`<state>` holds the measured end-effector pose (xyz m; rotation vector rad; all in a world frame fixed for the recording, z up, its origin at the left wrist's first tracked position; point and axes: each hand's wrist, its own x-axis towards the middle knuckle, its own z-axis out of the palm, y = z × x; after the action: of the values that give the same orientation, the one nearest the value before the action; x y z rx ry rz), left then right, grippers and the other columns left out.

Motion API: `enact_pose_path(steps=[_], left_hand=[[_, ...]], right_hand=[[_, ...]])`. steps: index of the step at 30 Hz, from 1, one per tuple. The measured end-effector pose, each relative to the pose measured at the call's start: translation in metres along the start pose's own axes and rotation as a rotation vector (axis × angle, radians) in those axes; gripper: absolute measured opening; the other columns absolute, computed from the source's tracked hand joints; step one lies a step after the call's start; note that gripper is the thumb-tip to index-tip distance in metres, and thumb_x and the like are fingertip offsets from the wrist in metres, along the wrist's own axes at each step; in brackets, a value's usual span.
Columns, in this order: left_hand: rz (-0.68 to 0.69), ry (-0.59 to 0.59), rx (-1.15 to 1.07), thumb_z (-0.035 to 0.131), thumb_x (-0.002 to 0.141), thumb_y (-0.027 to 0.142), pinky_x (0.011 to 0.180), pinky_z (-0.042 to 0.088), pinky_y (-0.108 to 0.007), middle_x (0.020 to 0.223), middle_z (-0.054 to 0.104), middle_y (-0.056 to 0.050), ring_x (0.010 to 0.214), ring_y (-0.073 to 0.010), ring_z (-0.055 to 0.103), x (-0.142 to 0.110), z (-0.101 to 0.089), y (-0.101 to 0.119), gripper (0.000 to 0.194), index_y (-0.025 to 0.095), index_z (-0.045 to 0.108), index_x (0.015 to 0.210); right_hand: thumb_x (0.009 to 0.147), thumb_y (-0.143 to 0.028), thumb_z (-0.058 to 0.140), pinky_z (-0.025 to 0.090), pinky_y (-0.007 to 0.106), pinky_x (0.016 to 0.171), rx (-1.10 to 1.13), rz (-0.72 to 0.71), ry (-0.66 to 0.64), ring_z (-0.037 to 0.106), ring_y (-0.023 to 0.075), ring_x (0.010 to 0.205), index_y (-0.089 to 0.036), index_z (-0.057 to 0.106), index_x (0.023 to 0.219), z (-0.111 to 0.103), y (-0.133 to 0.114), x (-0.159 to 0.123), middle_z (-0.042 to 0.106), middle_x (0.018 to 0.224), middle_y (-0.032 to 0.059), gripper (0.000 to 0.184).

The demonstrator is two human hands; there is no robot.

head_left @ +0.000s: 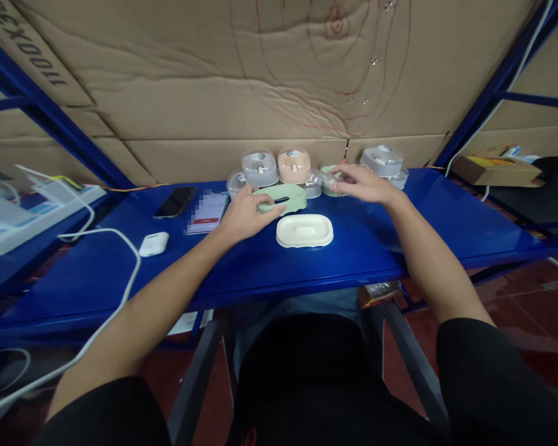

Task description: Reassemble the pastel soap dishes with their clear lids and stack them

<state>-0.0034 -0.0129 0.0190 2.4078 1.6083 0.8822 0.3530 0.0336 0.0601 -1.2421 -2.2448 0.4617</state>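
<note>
Over blue tabletop (372,248), right hand (361,182) arches palm-down.

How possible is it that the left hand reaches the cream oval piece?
Probably yes: the cream oval piece lies uncovered near the left hand, though that hand seems to hold the green tray.

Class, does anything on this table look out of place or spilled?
The white cable looks untidy: it loops loosely over the left of the blue table and trails past the front edge, overlapping the left forearm in this view. No spill shows.
</note>
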Motion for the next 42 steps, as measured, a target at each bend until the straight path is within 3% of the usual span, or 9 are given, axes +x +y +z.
enact_pose_path(steps=[5,9,14,20,25,30,34,37,42], left_hand=[[-0.092,-0.027,0.071,0.075,0.095,0.069,0.114,0.057,-0.063,0.12,0.068,-0.018,0.128,-0.0447,0.068,0.001,0.001,0.0,0.053,0.02,0.09,0.108],[-0.106,-0.089,0.12,0.076,0.092,0.073,0.115,0.056,-0.061,0.119,0.072,-0.018,0.131,-0.0457,0.068,0.004,-0.002,-0.003,0.057,0.02,0.09,0.109],[-0.118,-0.252,0.103,0.076,0.09,0.075,0.103,0.06,-0.052,0.109,0.081,-0.016,0.113,-0.0419,0.077,0.006,-0.01,-0.005,0.056,0.021,0.089,0.104],[-0.094,-0.256,0.085,0.075,0.089,0.073,0.101,0.059,-0.053,0.105,0.082,-0.016,0.109,-0.0414,0.077,0.007,-0.009,-0.007,0.056,0.021,0.088,0.104],[0.025,-0.169,-0.038,0.075,0.09,0.075,0.109,0.058,-0.056,0.113,0.077,-0.016,0.115,-0.039,0.074,0.005,-0.007,-0.005,0.058,0.02,0.087,0.104],[0.276,-0.241,-0.236,0.083,0.09,0.07,0.122,0.053,-0.054,0.142,0.069,-0.013,0.129,-0.035,0.071,-0.007,-0.005,0.01,0.049,0.025,0.089,0.109],[0.301,-0.302,-0.222,0.09,0.087,0.063,0.13,0.048,-0.057,0.152,0.063,-0.012,0.145,-0.0387,0.064,-0.014,0.003,0.02,0.046,0.029,0.088,0.117],[0.321,-0.345,-0.203,0.093,0.084,0.06,0.129,0.048,-0.058,0.153,0.062,-0.012,0.143,-0.0385,0.064,-0.015,0.008,0.021,0.049,0.028,0.084,0.12],[0.244,-0.311,-0.221,0.097,0.076,0.062,0.123,0.053,-0.058,0.15,0.069,-0.015,0.142,-0.0418,0.066,-0.014,0.013,0.02,0.083,0.025,0.065,0.143]], right_hand=[[0.087,-0.089,0.076,0.059,0.046,0.089,-0.079,0.103,-0.183,0.078,0.0334,0.096,-0.028,0.081,0.123,-0.002,-0.002,0.0,0.082,0.098,0.0075,0.07],[0.078,-0.085,0.084,0.06,0.051,0.095,-0.175,0.147,-0.231,0.076,0.0397,0.111,-0.027,0.079,0.135,0.001,0.001,0.001,0.082,0.114,0.0109,0.081],[0.072,-0.08,0.089,0.062,0.052,0.1,-0.19,0.149,-0.312,0.077,0.0417,0.116,-0.022,0.072,0.15,0.005,0.003,0.002,0.081,0.128,0.0154,0.099],[0.066,-0.074,0.094,0.061,0.056,0.108,-0.208,0.154,-0.343,0.076,0.0435,0.123,-0.025,0.07,0.153,0.006,0.005,0.003,0.078,0.142,0.0159,0.103],[0.072,-0.08,0.088,0.061,0.051,0.098,-0.216,0.168,-0.295,0.077,0.0411,0.114,-0.022,0.07,0.152,0.002,0.0,0.0,0.081,0.125,0.0145,0.1],[0.073,-0.083,0.087,0.06,0.051,0.097,-0.221,0.13,-0.123,0.076,0.0403,0.111,-0.022,0.077,0.14,-0.009,-0.004,-0.003,0.081,0.121,0.0146,0.091],[0.078,-0.082,0.083,0.061,0.053,0.095,-0.121,0.129,-0.026,0.077,0.0376,0.1,-0.019,0.075,0.141,-0.011,-0.005,-0.004,0.082,0.11,0.0145,0.089],[0.078,-0.082,0.084,0.061,0.052,0.095,-0.083,0.078,0.017,0.077,0.037,0.1,-0.02,0.074,0.142,-0.006,-0.006,-0.004,0.082,0.107,0.0134,0.089],[0.077,-0.079,0.087,0.062,0.051,0.096,-0.064,-0.054,0.02,0.078,0.0348,0.1,-0.021,0.075,0.142,0.005,-0.014,-0.005,0.082,0.11,0.0127,0.088]])
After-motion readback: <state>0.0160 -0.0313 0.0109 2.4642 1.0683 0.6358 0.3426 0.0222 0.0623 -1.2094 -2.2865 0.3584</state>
